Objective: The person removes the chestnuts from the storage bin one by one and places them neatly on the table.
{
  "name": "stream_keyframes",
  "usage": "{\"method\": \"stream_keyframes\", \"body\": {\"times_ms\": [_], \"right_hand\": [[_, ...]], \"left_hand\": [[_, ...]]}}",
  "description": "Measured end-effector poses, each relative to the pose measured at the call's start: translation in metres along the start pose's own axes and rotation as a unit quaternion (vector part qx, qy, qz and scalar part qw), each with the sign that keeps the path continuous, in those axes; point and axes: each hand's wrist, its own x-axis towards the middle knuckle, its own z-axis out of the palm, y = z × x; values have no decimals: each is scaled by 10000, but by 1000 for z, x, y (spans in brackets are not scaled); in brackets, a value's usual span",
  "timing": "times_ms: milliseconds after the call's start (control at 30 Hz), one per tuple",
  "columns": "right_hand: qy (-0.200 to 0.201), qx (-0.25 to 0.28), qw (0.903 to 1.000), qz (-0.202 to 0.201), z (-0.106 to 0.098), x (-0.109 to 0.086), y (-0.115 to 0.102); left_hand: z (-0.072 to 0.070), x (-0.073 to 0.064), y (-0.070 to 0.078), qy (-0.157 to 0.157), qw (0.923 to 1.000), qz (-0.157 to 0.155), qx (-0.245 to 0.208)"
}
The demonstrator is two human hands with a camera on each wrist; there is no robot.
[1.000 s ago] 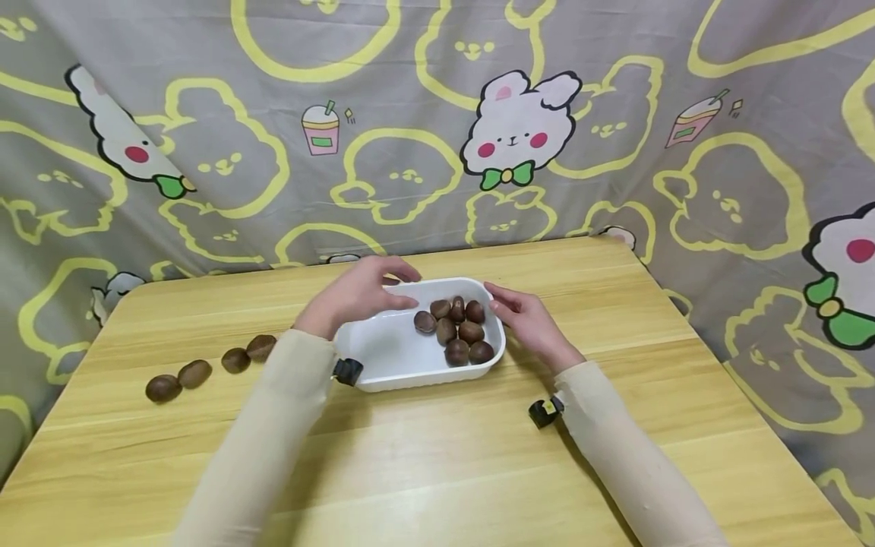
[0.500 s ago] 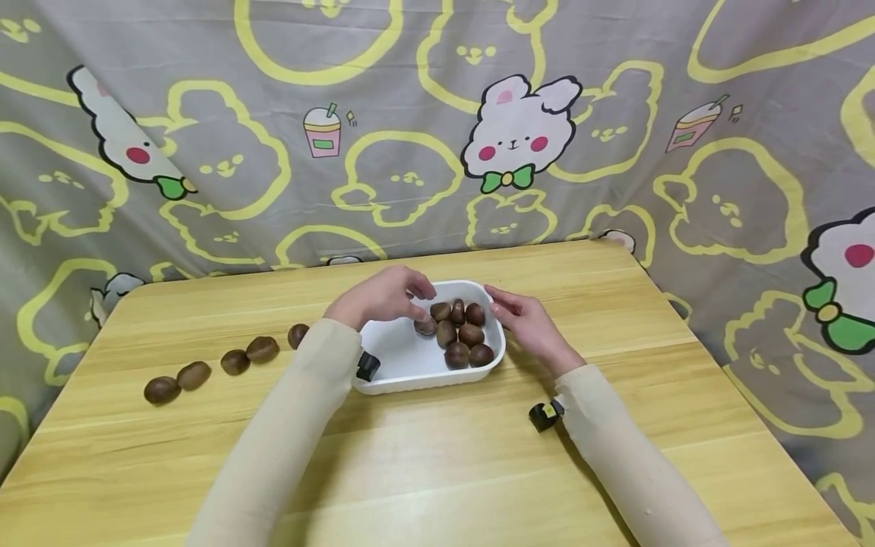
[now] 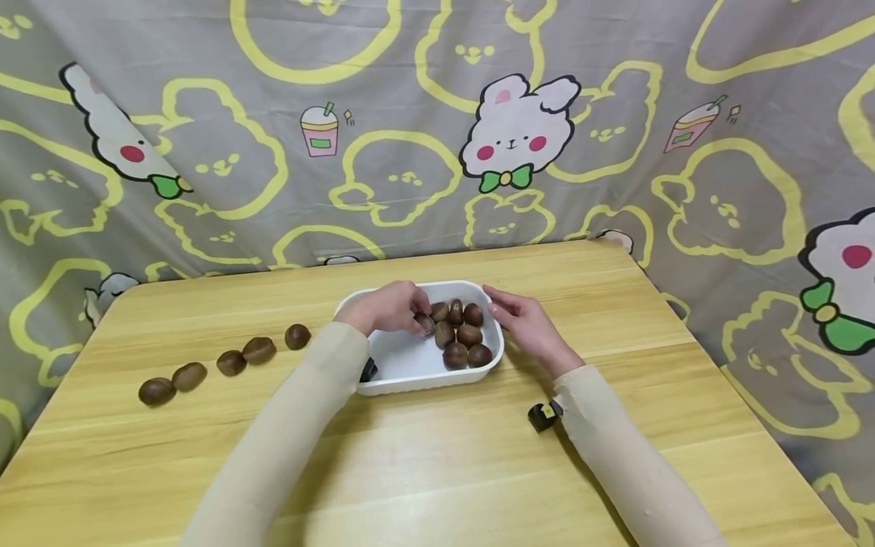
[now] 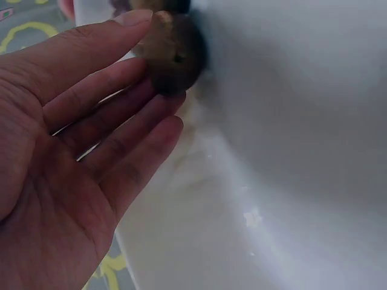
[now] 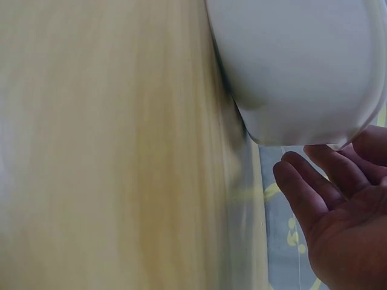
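In the head view a white oblong dish (image 3: 403,384) holds several brown chestnuts (image 3: 469,335), grouped toward its right end. My left hand (image 3: 391,305) reaches in over the back left of the dish and pinches a chestnut (image 3: 427,323) at the left side of the group. Seen from the left wrist, the thumb lies on one side of that chestnut (image 4: 176,55) and the fingers on the other. My right hand (image 3: 529,323) rests at the dish's right end, fingertips against the outer wall (image 5: 302,109), with its fingers loosely extended in the right wrist view.
Left of the dish, several chestnuts (image 3: 258,350) lie in a loose slanting row on the wooden table (image 3: 437,471). A grey curtain (image 3: 410,99) with cartoon prints hangs behind the table and along its sides.
My left hand has moved from over the dish's back rim down to the chestnuts, and its thumb and fingers have closed on one. The right hand keeps its place at the dish.
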Motion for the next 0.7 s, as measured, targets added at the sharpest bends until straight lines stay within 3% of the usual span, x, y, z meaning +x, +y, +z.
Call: {"method": "stream_keyframes", "body": {"times_ms": [300, 533, 700], "right_hand": [[-23, 64, 10000, -46, -1, -1, -5], [-16, 121, 9999, 15, 1, 0, -3], [-22, 135, 9999, -30, 1, -1, -3]], "left_hand": [[5, 3, 1, -80, 9996, -258, 104], [6, 1, 1, -44, 9996, -208, 172], [-1, -2, 2, 73, 10000, -36, 57]]}}
